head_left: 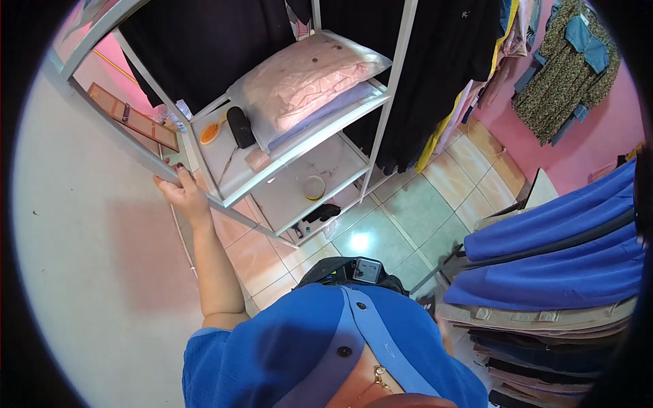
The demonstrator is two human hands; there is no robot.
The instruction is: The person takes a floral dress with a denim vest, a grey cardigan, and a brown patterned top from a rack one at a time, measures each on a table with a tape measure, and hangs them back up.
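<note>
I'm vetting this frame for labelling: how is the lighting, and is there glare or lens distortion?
Head view: bright, even light; one glare spot on the floor tiles; strong fisheye bends the white rack that the left hand grips; a black vignette rings the edges.

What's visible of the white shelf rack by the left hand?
The shelf rack is a white, metal-looking frame with two flat tiers, standing on the tiled floor. Its upper tier carries a bagged pink garment, an orange hairbrush and a black object; the lower, a small yellow round thing. The left hand grips its front corner.
</note>
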